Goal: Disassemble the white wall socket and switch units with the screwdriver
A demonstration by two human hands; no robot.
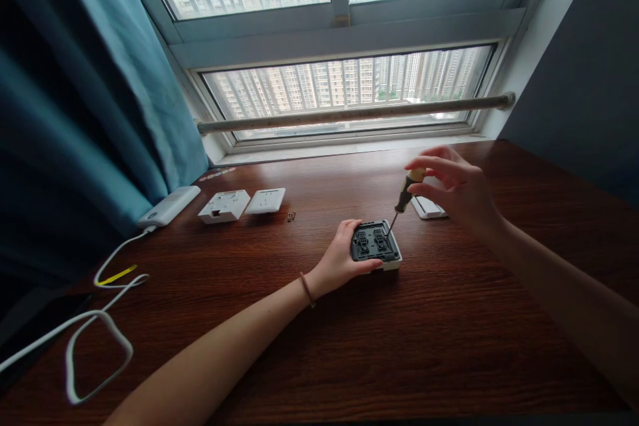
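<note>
My left hand (pixel 348 251) grips the left side of a wall switch (pixel 375 243), its thumb along the near edge. The switch has a white box below and a dark inner face with two black mechanisms on top. My right hand (pixel 452 180) holds a screwdriver (pixel 408 192) by the end of its black and yellow handle. The screwdriver leans, and its shaft slants down to the right part of the dark face; whether a screw sits under the tip is too small to tell. Behind my right hand a white cover plate (pixel 428 208) lies partly hidden.
Several small screws (pixel 291 216) lie left of the switch. Farther left are a white socket panel (pixel 265 201), a white mounting box (pixel 224 206) and a white power strip (pixel 170 206). Its white cable (pixel 124 346) loops over the left side of the brown table (pixel 309 373), near a yellow strip (pixel 118 275).
</note>
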